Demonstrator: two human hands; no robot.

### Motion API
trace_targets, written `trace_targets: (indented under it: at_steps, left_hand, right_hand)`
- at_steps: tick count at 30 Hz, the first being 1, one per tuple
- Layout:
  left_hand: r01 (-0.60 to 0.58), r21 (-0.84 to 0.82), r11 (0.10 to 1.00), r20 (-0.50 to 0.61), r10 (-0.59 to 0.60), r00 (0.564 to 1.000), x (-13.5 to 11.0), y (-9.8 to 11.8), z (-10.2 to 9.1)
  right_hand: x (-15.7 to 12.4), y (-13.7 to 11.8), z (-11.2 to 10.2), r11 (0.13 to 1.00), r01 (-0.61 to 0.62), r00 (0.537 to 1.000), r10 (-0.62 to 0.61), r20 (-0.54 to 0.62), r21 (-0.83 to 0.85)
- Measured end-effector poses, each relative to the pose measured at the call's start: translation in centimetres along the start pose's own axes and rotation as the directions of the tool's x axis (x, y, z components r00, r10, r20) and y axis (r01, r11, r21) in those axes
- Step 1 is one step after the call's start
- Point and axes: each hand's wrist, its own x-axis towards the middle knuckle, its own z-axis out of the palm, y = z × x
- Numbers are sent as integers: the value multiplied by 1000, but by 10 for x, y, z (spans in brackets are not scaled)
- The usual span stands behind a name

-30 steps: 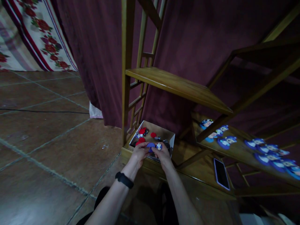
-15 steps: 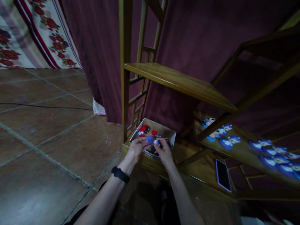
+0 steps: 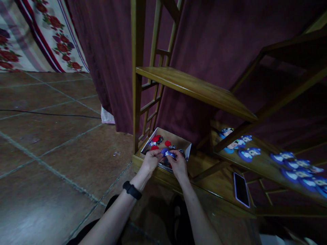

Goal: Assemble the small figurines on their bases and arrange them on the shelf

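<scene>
Head view: your left hand (image 3: pixel 151 160) and right hand (image 3: pixel 179 165) both pinch, each grip closed, a small blue piece (image 3: pixel 167 152) over the cardboard box (image 3: pixel 188 150) (red pieces (image 3: pixel 156 138) lie inside it).

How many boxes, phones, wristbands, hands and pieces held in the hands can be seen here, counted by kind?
Cardboard box: 1
Phone: 1
Black wristband: 1
Hands: 2, the left hand and the right hand
Blue piece pinched between both hands: 1
Total: 6
</scene>
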Motion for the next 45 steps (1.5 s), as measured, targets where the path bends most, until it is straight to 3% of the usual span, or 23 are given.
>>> trace_targets:
  at_steps: [5,13,22,27,34,38,41,45]
  left_hand:
    - [-49,56,997,-6,49,999,4,-5,-1]
    - [-61,64,996,-27,63,998,1,-2,-1]
    - [55,65,996,-23,-54,998,0,9,-8]
    - [16,90,996,-17,-14,1000,-2,10,-8]
    - [-212,448,868,65,204,977,4,-1,-8]
    - [-268,490,829,97,253,963,5,-6,-7]
    - [-222,448,866,77,210,975,5,-6,-7]
    - [-97,345,934,55,83,995,4,-3,-8]
  right_hand:
    - [0,-4,-1,982,149,984,-159,-85,-113]
    - [-2,-9,-4,967,177,979,-192,-69,-185]
    - [-10,-24,-18,886,367,930,-346,121,-285]
    - [-4,-16,-19,931,300,954,-290,78,-206]
    - [3,6,-7,996,-26,999,22,47,86]
    - [3,9,-4,973,-135,991,130,42,189]
    - [0,7,-5,985,-95,995,92,30,147]
    - [-7,-6,-9,980,138,990,-139,4,-141]
